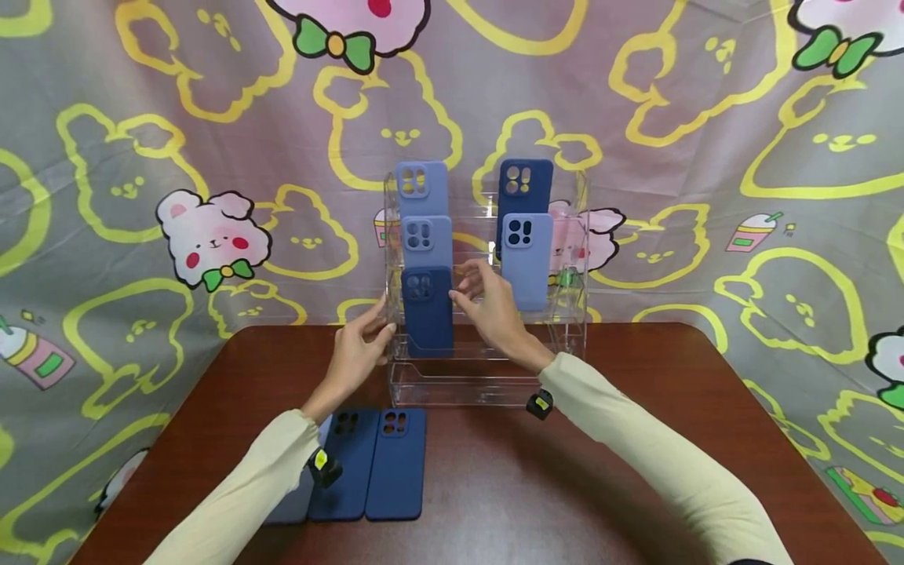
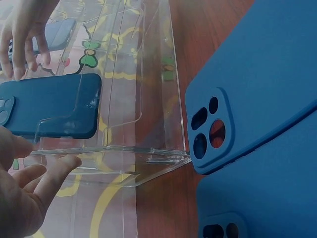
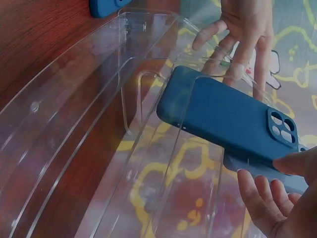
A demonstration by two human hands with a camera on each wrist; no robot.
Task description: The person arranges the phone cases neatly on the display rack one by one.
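A navy phone case (image 1: 428, 314) stands upright in the lowest front tier of a clear acrylic rack (image 1: 487, 392), at its left end. My right hand (image 1: 494, 310) is at the case's right edge; the thumb touches that edge in the right wrist view, while the other fingers are spread apart from it. At the rack's left side is my left hand (image 1: 356, 349), its fingers extended and touching the clear side panel near the navy case. Two lilac-blue cases, an upper one (image 1: 424, 188) and a middle one (image 1: 427, 243), stand behind the navy case in higher tiers.
On the rack's right, a light blue case (image 1: 527, 267) stands before a dark navy case (image 1: 526, 184). Several cases lie on the brown table (image 1: 537, 486) at front left, including a navy one (image 1: 395, 471); my left sleeve partly covers them. A patterned curtain (image 1: 452, 94) hangs behind.
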